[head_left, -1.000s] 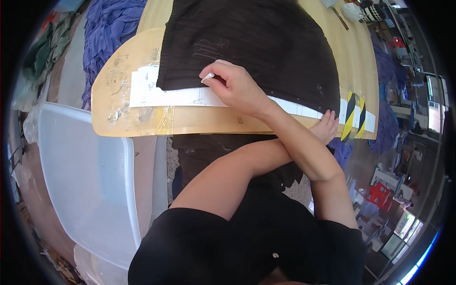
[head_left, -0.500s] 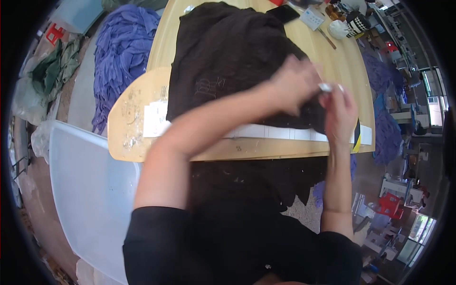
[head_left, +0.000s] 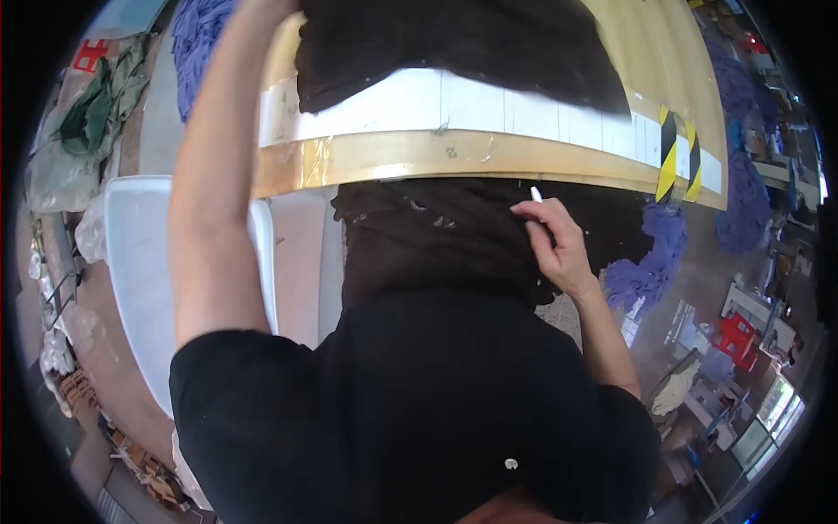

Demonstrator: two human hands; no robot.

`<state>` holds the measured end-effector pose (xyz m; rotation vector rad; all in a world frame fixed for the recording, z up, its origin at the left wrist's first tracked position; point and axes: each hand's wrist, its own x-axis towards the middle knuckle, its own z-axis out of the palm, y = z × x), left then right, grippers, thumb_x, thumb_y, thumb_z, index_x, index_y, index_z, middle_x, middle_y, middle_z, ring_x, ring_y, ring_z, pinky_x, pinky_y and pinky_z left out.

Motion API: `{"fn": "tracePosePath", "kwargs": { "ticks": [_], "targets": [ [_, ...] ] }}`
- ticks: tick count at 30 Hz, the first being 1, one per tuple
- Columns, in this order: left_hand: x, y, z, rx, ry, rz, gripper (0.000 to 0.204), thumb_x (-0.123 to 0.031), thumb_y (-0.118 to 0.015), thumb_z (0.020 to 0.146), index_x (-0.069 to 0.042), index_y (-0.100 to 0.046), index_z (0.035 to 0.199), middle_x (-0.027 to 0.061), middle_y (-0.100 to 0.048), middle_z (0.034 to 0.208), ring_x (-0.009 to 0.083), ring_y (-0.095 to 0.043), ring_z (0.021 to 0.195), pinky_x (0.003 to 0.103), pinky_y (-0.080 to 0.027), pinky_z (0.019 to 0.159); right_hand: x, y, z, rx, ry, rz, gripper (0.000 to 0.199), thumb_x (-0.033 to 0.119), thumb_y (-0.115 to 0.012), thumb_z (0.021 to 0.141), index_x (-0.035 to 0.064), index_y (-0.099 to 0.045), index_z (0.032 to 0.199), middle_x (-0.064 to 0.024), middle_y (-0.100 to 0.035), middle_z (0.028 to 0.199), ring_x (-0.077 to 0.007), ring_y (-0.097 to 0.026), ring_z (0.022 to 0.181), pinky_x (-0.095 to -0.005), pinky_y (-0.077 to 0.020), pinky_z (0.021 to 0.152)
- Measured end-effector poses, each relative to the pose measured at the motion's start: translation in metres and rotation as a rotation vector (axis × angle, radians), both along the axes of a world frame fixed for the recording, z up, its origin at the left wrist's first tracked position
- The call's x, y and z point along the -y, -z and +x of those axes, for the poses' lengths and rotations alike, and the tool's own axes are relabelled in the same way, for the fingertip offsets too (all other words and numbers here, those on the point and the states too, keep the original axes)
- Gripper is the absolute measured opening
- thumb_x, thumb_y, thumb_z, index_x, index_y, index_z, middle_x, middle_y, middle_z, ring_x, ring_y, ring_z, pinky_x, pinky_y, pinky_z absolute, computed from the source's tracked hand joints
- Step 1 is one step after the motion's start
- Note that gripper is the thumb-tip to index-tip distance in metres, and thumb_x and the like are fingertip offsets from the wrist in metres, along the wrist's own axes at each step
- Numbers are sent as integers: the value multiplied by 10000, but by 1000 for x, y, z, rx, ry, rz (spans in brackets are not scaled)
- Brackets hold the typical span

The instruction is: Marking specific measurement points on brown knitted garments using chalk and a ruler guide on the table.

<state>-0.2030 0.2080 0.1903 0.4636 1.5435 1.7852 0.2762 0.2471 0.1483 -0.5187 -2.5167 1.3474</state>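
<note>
Dark brown cloth (head_left: 463, 39) lies on the light wooden table, its lower edge over a white strip marked with lines (head_left: 384, 112). My left arm reaches to the top edge of the view beside the cloth's left side. Only the blurred base of my left hand (head_left: 278, 7) shows; its fingers are cut off. Near the table's front edge, over more dark cloth (head_left: 410, 231) hanging below it, my right hand (head_left: 563, 249) is closed, with a small white stick (head_left: 535, 194) poking up past its fingers. I cannot make out whether the stick is chalk or a pen.
Yellow-and-black tape (head_left: 669, 157) crosses the table's right front corner (head_left: 711, 196). A white plastic tub (head_left: 131, 253) stands at the left. Purple cloth lies in heaps (head_left: 646, 253) at the right and at the far left. A red stool (head_left: 736, 339) stands farther right.
My two hands have moved apart: the left up and away to the far left, the right down toward me with the white stick. The view has tilted nearer my body.
</note>
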Motion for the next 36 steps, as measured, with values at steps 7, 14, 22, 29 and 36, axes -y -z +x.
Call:
{"fn": "tracePosePath", "kwargs": {
  "ticks": [7,14,22,29,36],
  "targets": [
    [321,-114,76,-363,-832,141,550,-265,-498,825,63,-405,1256,220,-452,1272,349,-451,1167,462,-359,1011,29,18,3,-28,114,-99,250,38,-638,757,42,-567,997,-99,-578,901,-215,-554,803,-281,-434,740],
    [548,4,137,-889,-905,-1536,759,-448,-701,697,91,-468,1178,219,-562,1124,301,-538,1063,376,-415,919,28,13,-4,-127,234,-610,202,8,-561,836,43,-544,1034,34,-519,902,-26,-433,714,-165,-373,670],
    [215,3,260,-780,199,-398,367,-76,-623,779,0,-543,1129,147,-600,1029,248,-602,931,328,-471,817,47,-66,7,-245,92,-413,199,-77,-547,796,16,-555,972,2,-530,887,-31,-474,743,-162,-367,635],
    [159,22,284,-1103,507,-337,438,65,-509,611,-40,-554,1034,137,-533,884,334,-555,871,412,-465,716,43,-105,55,-357,-241,-702,119,-16,-684,617,-19,-637,726,-133,-647,715,-216,-625,606,-270,-474,580],
    [140,-78,308,-533,841,451,251,-239,-525,846,-2,-586,899,160,-586,1012,311,-563,936,381,-446,824,-1,-91,-12,-332,-184,-551,188,-8,-514,843,31,-544,1025,-89,-609,972,-159,-585,930,-297,-459,858]
  ]
}}
